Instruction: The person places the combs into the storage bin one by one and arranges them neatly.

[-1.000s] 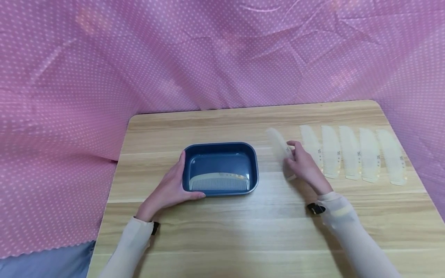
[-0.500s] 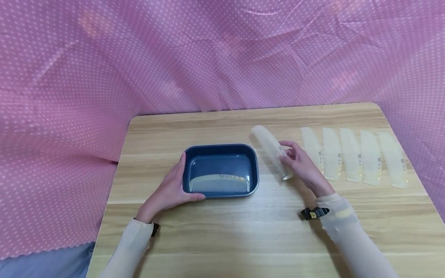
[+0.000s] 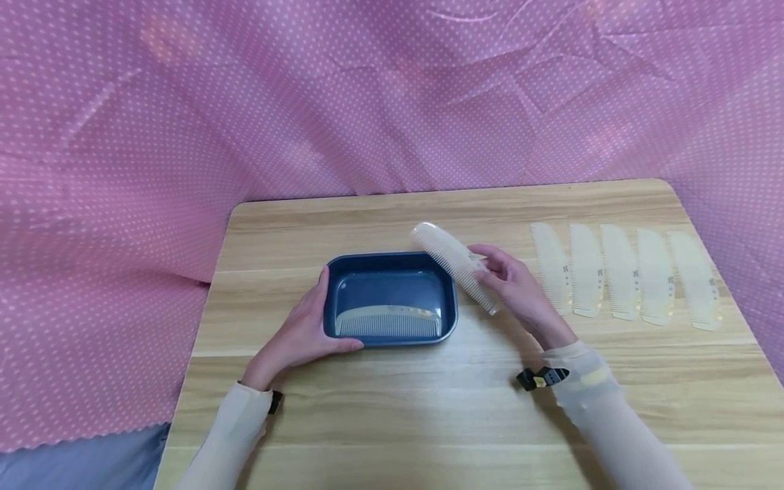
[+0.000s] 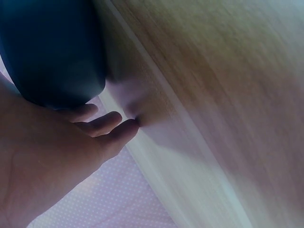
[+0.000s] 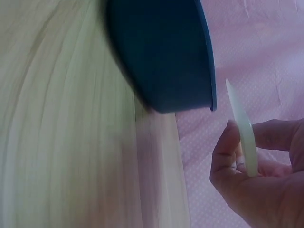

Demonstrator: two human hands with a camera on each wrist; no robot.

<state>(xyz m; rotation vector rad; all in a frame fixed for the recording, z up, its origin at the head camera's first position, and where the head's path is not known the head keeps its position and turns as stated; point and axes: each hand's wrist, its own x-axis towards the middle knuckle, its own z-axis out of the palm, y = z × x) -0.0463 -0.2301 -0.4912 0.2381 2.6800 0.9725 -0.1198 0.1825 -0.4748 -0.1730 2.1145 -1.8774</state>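
A deep blue rectangular tray (image 3: pixel 392 286) stands on the table, with one pale comb (image 3: pixel 388 322) lying in it along the near wall, teeth toward me. My left hand (image 3: pixel 300 325) holds the tray's near left corner, thumb along the front and fingers at the left side; the left wrist view has this hand (image 4: pixel 57 152) against the outer wall. Between thumb and fingers, my right hand (image 3: pixel 517 289) pinches a second comb (image 3: pixel 450 252), tilted above the tray's right rim. In the right wrist view this comb (image 5: pixel 244 135) appears edge-on, apart from the tray.
Several matching pale combs (image 3: pixel 620 272) lie side by side on the right of the wooden table (image 3: pixel 392 408). A pink dotted cloth (image 3: pixel 392 95) hangs behind the table and at both sides.
My right hand has carried its comb leftward, away from the row, to the tray's right rim, and the comb has turned more crosswise. The left hand and tray stay put.
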